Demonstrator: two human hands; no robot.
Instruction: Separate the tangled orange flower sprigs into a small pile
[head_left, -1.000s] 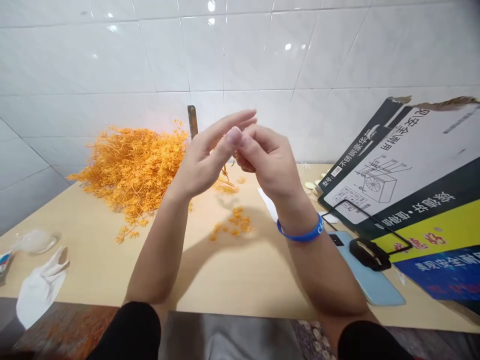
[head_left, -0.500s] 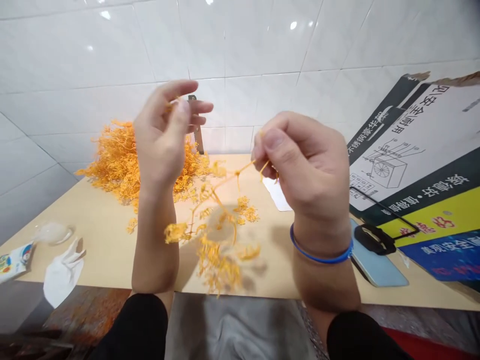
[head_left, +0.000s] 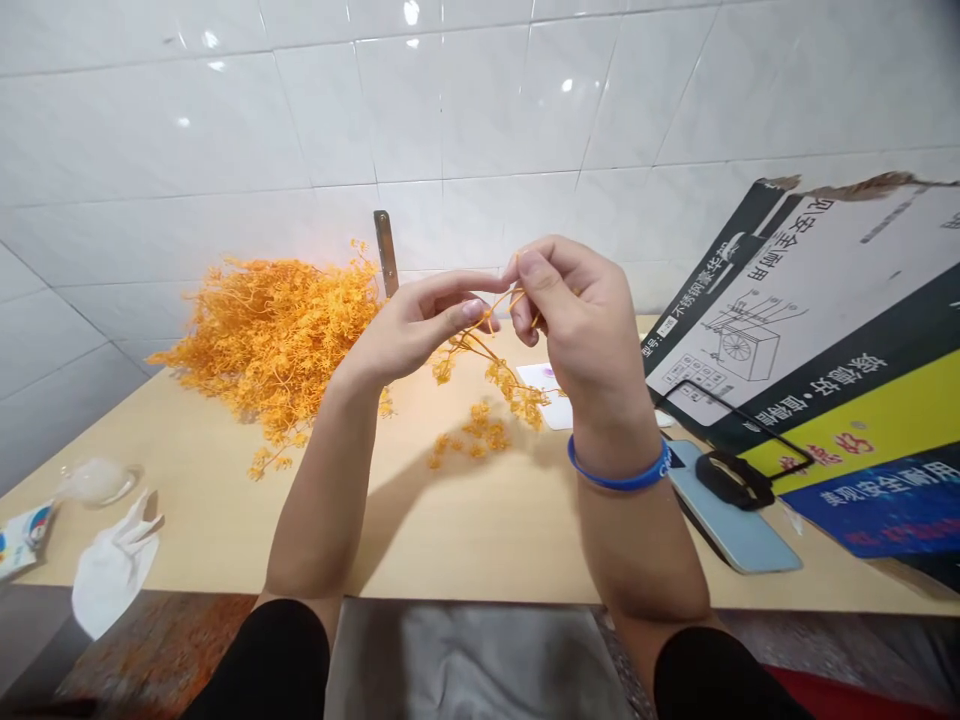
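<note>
My right hand (head_left: 581, 315), with a blue wristband, pinches the thin stem of an orange dried-flower sprig (head_left: 519, 388) between thumb and forefinger. My left hand (head_left: 412, 325) is close beside it, thumb and fingers closed around the sprig's stem, fingertips nearly meeting those of the right. Below both hands the branched sprig hangs towards the table. Under it, small orange flower bits (head_left: 474, 432) lie on the tabletop. A big heap of the same orange sprigs (head_left: 270, 330) rests behind my left forearm.
A printed cardboard box (head_left: 810, 360) leans at the right, by a light blue phone (head_left: 739, 510) and a black strap-like object (head_left: 735, 480). White paper (head_left: 556, 408) lies behind my right hand. At left are a crumpled tissue (head_left: 116, 570) and a small packet (head_left: 22, 540). A tiled wall stands behind.
My left hand has come down and right from its raised, spread pose to the stem. My right hand has shifted slightly left, and the sprig has swung further from me.
</note>
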